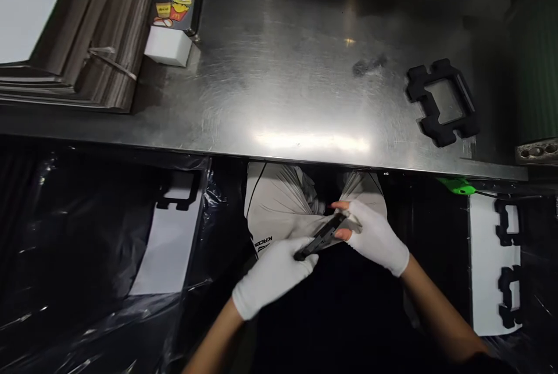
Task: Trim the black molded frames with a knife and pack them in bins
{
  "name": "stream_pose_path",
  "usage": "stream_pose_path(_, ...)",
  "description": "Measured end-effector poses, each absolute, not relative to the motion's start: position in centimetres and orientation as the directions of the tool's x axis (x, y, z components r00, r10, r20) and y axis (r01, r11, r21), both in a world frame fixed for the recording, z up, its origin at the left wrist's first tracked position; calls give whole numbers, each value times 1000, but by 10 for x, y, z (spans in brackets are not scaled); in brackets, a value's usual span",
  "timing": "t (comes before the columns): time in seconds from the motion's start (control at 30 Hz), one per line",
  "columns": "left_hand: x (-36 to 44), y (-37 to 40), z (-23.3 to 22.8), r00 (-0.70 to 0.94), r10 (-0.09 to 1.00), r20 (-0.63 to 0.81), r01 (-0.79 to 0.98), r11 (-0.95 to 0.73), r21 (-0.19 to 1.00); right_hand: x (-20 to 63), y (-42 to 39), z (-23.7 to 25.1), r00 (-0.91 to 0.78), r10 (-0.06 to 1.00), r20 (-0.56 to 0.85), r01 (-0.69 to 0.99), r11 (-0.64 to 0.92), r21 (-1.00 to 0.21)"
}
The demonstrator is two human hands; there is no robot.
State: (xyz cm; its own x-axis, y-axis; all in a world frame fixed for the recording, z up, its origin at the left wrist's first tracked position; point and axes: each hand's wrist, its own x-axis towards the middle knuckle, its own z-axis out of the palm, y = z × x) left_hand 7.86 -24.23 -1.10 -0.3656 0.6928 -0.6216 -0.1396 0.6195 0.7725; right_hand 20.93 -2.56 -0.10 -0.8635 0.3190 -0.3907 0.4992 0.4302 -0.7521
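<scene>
Left hand (pixel 276 272): gripping black part (pixel 323 237), near end | Right hand (pixel 377 237): pinching its far end | Black frame (pixel 430 110): on table (pixel 296 95)

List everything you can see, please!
Metal bench: one, silver, top
Tied stack: one, white-topped, top left
Food-picture phone: one, dark, beside stack
Block: one, white, by the phone
Bench frame: one, black, bench's right
Plastic: count unclear, dark and shiny, lower left
Left sheet: one, white, lower left
Left frame: one, black, on left sheet
Right sheet: one, white, lower right
Right frames: two, black, on right sheet
Green thing: one, bright green, bench's right front edge
Ribbed thing: one, dark green, far right
Black piece: one, black, lower middle
Trousers: one pair, pale grey, below bench
Left hand: one, white glove, holding black piece
Right hand: one, white glove, holding black piece
</scene>
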Motion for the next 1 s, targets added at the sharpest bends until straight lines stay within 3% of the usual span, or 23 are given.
stream_pose_path(0.07, 61, -249, -12, -331, 727, -601, -152, 588, 794, 200, -13, -12, -869, 120, -481, 475, 480, -738)
stream_pose_path(0.1, 56, -254, -12, -408, 706, -579, -134, 581, 803, 198, -10, -18, -852, 98, -515, 491, 492, -719)
stream_pose_path(0.13, 55, -260, -12, -540, 643, -542, -100, 591, 801, 197, -8, -24, -836, 119, -536, 519, 490, -700)
stream_pose_path(0.2, 65, -270, -10, -816, 414, -403, -59, 635, 770, 200, -11, -34, -811, 222, -541, 579, 429, -693)
stream_pose_path(0.27, 86, -276, -9, -896, 246, -369, -141, 631, 763, 204, -24, -38, -783, 346, -518, 614, 293, -733)
stream_pose_path(0.37, 113, -266, -7, -725, 324, -607, -433, 472, 768, 209, -61, -30, -732, 444, -517, 594, 42, -803)
stream_pose_path(0.43, 118, -252, -7, -633, 402, -661, -576, 326, 750, 212, -87, -20, -737, 410, -537, 563, -69, -824)
stream_pose_path(0.53, 110, -234, -6, -643, 431, -633, -619, 194, 761, 218, -108, -6, -836, 298, -461, 471, -42, -881)
stream_pose_path(0.6, 105, -231, -6, -624, 428, -654, -601, 272, 752, 225, -104, 0, -863, 350, -363, 397, 28, -917)
stream_pose_path(0.7, 112, -237, -9, -586, 442, -679, -382, 588, 713, 237, -81, 5, -809, 472, -350, 436, 83, -896)
stream_pose_path(0.77, 123, -243, -12, -568, 477, -671, -103, 767, 633, 246, -71, 5, -818, 356, -452, 528, 151, -836)
stream_pose_path(0.87, 140, -249, -16, -562, 519, -644, 220, 845, 488, 256, -75, -1, -803, 86, -589, 572, 388, -723)
stream_pose_path(1.0, 150, -252, -21, -565, 578, -589, 399, 816, 417, 262, -93, -12, -762, 34, -646, 524, 619, -585)
